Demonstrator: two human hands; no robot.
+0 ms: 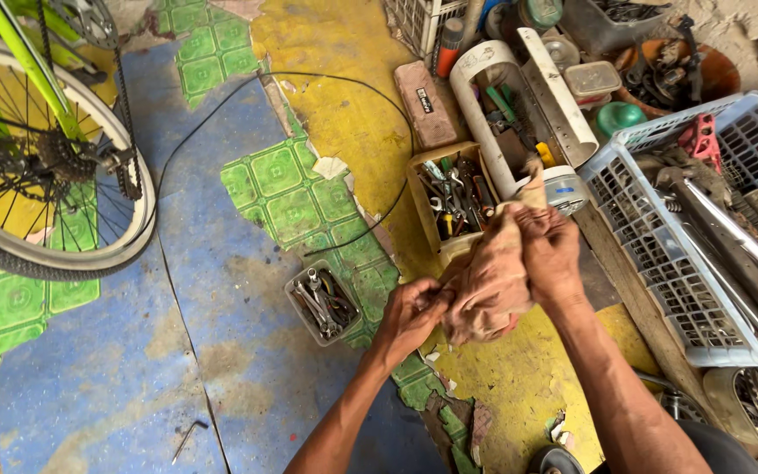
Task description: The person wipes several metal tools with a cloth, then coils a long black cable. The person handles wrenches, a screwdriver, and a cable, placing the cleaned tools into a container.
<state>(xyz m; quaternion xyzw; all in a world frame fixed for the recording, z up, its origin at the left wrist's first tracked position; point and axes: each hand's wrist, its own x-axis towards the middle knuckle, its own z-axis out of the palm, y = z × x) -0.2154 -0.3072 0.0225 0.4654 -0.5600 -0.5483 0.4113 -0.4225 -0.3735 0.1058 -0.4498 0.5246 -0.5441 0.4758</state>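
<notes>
Brown rag [493, 281] gripped: left hand [414, 312], right hand [553, 254] closed.

Bright, even daylight fills the scene, and the painted floor [221, 290] shows saturated yellow, blue and green with no harsh glare. Shadows are soft and short, pooling under the bicycle wheel [46, 158] and beside the white basket [660, 263]. Focus is sharp across the centre. Wide-angle distortion bends lines near the edges, and the forearms at the bottom look stretched.
</notes>
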